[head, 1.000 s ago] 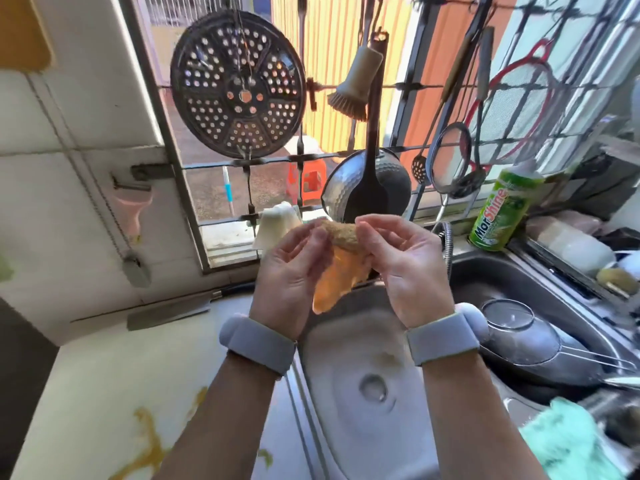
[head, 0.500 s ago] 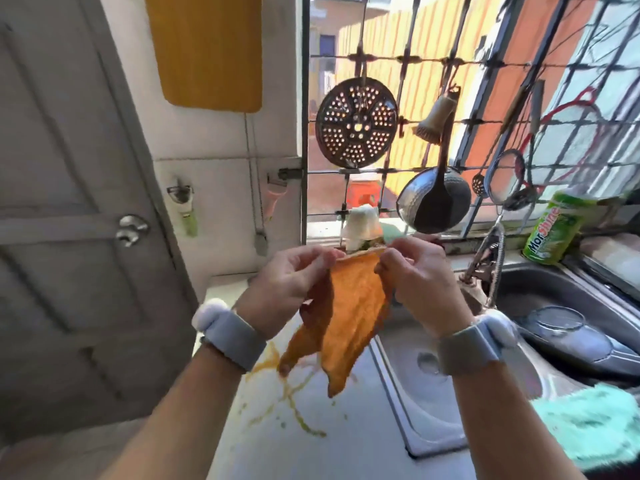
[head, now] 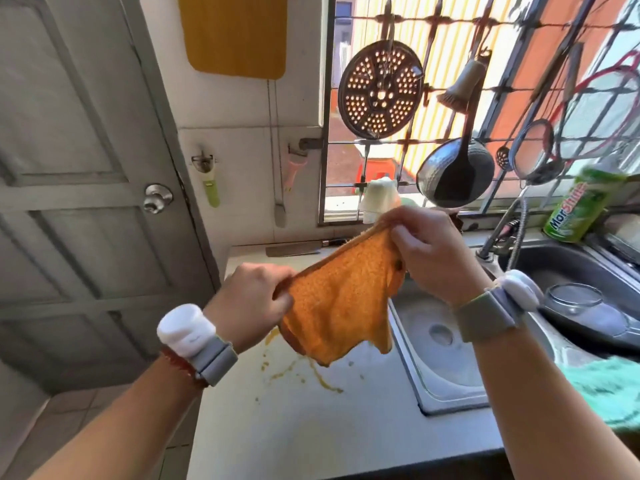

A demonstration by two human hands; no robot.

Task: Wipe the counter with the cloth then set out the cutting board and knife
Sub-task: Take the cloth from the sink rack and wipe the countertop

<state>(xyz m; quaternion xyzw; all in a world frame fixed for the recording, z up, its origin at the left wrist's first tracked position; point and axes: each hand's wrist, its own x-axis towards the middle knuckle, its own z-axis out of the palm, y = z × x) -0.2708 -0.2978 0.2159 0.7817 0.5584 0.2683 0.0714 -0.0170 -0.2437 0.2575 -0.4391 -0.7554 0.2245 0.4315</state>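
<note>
An orange cloth (head: pixel 341 299) hangs spread out in the air above the white counter (head: pixel 311 427). My left hand (head: pixel 251 299) pinches its left corner and my right hand (head: pixel 429 252) pinches its right corner, higher up. Yellow-orange spill streaks (head: pixel 311 374) mark the counter below the cloth. A cleaver knife (head: pixel 294 250) lies flat at the counter's back edge by the wall. A yellow cutting board (head: pixel 237 34) hangs on the wall above.
A steel sink (head: pixel 446 368) lies right of the counter, with a faucet (head: pixel 502 233) and a green dish-soap bottle (head: pixel 581 209) behind it. Utensils hang on the window grille (head: pixel 381 88). A grey door (head: pixel 79 168) stands at left, and a green cloth (head: pixel 609 386) lies at the right edge.
My hands have drawn apart and the cloth has opened from a bunched, hanging shape into a spread sheet. The view has shifted left, from the sink toward the counter and door.
</note>
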